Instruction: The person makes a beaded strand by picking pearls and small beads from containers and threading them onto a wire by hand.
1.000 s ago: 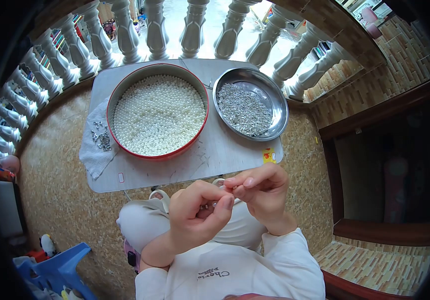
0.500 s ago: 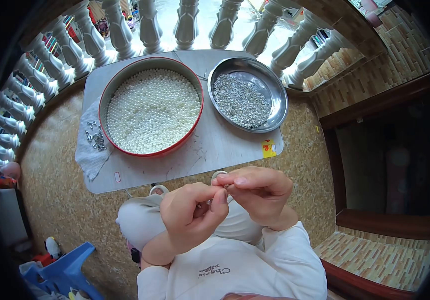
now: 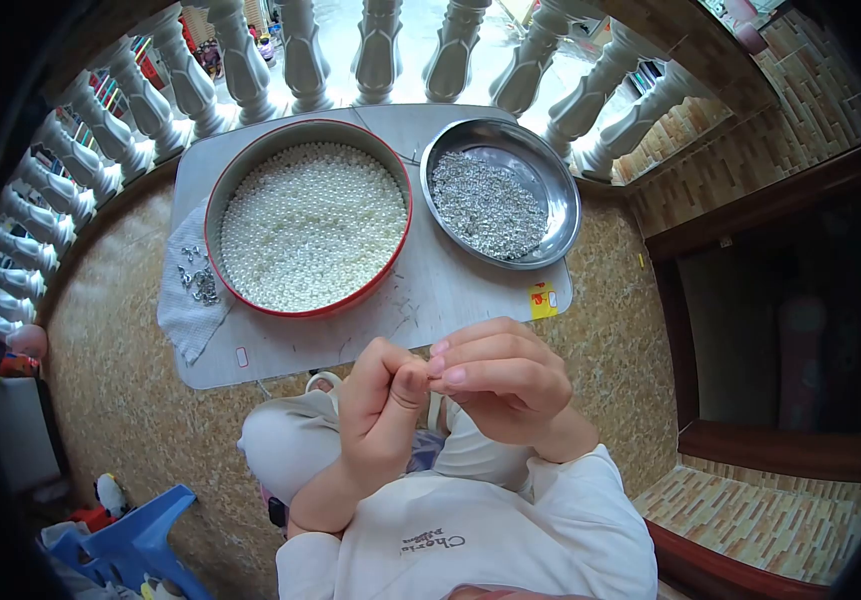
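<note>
My left hand (image 3: pixel 382 412) is closed, thumb pressed against the curled fingers, in front of the table's near edge. Touching it at the fingertips is my right hand (image 3: pixel 507 382), its fingers bent and pinched together. Whatever lies between the fingertips is too small or hidden to make out. Beyond the hands, a round red-rimmed tin (image 3: pixel 407 222) holds a mass of white pearl beads (image 3: pixel 312 225). To its right stands a shallow steel bowl (image 3: pixel 562 190) with many small silvery pieces (image 3: pixel 490 205).
Both containers stand on a pale low table (image 3: pixel 350 352). A white cloth (image 3: pixel 182 320) with small metal pieces (image 3: pixel 200 282) lies at its left. White balusters (image 3: pixel 380 50) line the far side. A blue plastic stool (image 3: pixel 140 540) stands at lower left.
My left hand has turned more upright and its fingers have curled in tighter. The right hand has rotated so the backs of its fingers show. The fingertips stay together.
</note>
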A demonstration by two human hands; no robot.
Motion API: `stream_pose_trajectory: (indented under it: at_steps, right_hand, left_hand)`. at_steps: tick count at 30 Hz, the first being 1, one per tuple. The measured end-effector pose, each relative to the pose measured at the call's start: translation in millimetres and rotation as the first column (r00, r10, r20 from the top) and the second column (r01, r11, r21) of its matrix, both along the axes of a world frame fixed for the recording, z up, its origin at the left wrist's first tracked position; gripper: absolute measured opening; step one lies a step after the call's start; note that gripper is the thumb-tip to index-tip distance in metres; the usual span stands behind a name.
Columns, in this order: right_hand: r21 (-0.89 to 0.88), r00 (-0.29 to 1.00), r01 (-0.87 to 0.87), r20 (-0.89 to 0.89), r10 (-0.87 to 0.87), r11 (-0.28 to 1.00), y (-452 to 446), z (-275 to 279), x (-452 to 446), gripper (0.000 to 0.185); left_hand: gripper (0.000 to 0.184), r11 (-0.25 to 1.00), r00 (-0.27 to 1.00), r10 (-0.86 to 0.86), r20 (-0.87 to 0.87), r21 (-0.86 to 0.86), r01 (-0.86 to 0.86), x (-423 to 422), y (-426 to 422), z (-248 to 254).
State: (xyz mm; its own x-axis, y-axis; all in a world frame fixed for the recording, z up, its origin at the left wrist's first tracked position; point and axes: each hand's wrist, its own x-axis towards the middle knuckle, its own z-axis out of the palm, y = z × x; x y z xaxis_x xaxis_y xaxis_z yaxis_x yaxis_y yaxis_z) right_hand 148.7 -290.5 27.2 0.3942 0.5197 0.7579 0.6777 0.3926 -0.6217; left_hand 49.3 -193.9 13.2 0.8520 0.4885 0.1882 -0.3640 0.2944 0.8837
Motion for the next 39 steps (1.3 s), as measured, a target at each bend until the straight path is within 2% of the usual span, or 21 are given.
stream_pose_trajectory:
  at_steps: [2, 8, 12, 14, 15, 16, 17, 18, 22, 23, 27, 28, 31, 32, 33, 34, 35, 36, 37, 39]
  right_hand:
    - [-0.014, 1.0, -0.025, -0.001, 0.025, 1.0, 4, -9, 5, 0.025]
    - [-0.057, 0.996, -0.052, 0.067, 0.056, 0.997, 8, -28, 25, 0.025]
    - [-0.225, 0.948, -0.159, -0.306, 0.085, 0.961, 22, -24, 38, 0.029]
    - [-0.415, 0.999, -0.033, -0.011, 0.031, 0.909, 47, -28, 68, 0.027]
    - [-0.413, 0.999, -0.032, -0.005, 0.033, 0.91, 60, -40, 85, 0.027]
    - [-0.545, 0.955, 0.101, 0.289, 0.073, 0.832, 73, -57, 103, 0.021]
    - [-0.614, 0.824, 0.271, 0.546, 0.151, 0.741, 80, -67, 112, 0.015]
    - [-0.604, 0.824, 0.277, 0.55, 0.139, 0.747, 85, -68, 112, 0.015]
    - [-0.853, 0.812, 0.307, 0.466, 0.351, 0.423, 101, -72, 103, 0.006]
    - [-0.855, 0.817, 0.31, 0.464, 0.344, 0.417, 101, -73, 102, 0.006]
    - [-0.779, 0.817, 0.315, 0.513, 0.262, 0.542, 103, -79, 106, 0.008]
    - [-0.779, 0.819, 0.318, 0.512, 0.257, 0.54, 104, -80, 107, 0.008]
    - [-0.553, 0.857, 0.327, 0.515, 0.005, 0.766, 111, -81, 110, 0.011]
    - [-0.459, 0.865, 0.337, 0.496, -0.078, 0.822, 111, -82, 110, 0.011]
    - [-0.458, 0.865, 0.339, 0.495, -0.081, 0.822, 108, -77, 106, 0.011]
    - [-0.503, 0.991, 0.059, 0.13, 0.007, 0.862, 100, -70, 100, 0.012]
    - [-0.439, 0.961, -0.219, -0.25, 0.116, 0.871, 89, -60, 92, 0.014]
    - [-0.277, 0.78, -0.453, -0.584, 0.226, 0.848, 77, -51, 83, 0.015]
    - [-0.042, 0.478, -0.604, -0.818, 0.319, 0.796, 67, -47, 75, 0.016]
    - [0.012, 0.471, -0.544, -0.823, 0.317, 0.839, 48, -52, 57, 0.02]
  left_hand:
    - [0.023, 0.991, 0.996, -0.089, -0.024, -0.107, 0.086, -3, 1, -7]
    - [0.016, 0.997, 0.994, -0.05, -0.098, -0.063, 0.044, 7, -3, -20]
    - [0.011, 0.994, 0.998, -0.012, -0.064, -0.113, 0.005, 15, 0, -33]
    - [0.01, 0.989, 0.999, 0.01, -0.049, -0.148, -0.017, 20, 1, -37]
    - [0.01, 0.982, 0.999, 0.022, -0.047, -0.186, -0.031, 21, 2, -38]
    - [0.009, 0.974, 0.998, 0.031, -0.046, -0.221, -0.041, 23, 3, -40]
    - [0.008, 0.966, 0.998, 0.039, -0.045, -0.253, -0.049, 24, 5, -41]
    - [0.008, 0.97, 0.999, 0.032, -0.041, -0.241, -0.042, 25, 8, -43]
    - [0.007, 0.934, 0.999, 0.031, 0.039, -0.356, -0.016, 29, 12, -50]
    - [0.007, 0.933, 0.999, 0.021, 0.037, -0.359, -0.006, 29, 12, -49]
    - [0.006, 0.931, 0.998, 0.07, -0.001, -0.359, -0.066, 32, 13, -45]
    - [0.006, 0.931, 0.998, 0.063, -0.002, -0.359, -0.06, 33, 14, -44]
    - [0.006, 0.94, 0.989, 0.121, -0.086, -0.311, -0.142, 39, 12, -40]
    - [0.007, 0.941, 0.983, 0.142, -0.112, -0.292, -0.169, 39, 12, -39]
    - [0.007, 0.942, 0.984, 0.14, -0.113, -0.291, -0.167, 38, 12, -39]
    - [0.007, 0.946, 0.979, 0.163, -0.123, -0.261, -0.19, 37, 12, -39]
    - [0.007, 0.949, 0.973, 0.187, -0.133, -0.233, -0.215, 35, 12, -40]
    - [0.006, 0.949, 0.967, 0.213, -0.141, -0.206, -0.239, 34, 11, -40]
    - [0.007, 0.948, 0.96, 0.24, -0.146, -0.178, -0.264, 34, 10, -41]
    - [0.006, 0.951, 0.954, 0.264, -0.139, -0.129, -0.282, 33, 7, -39]
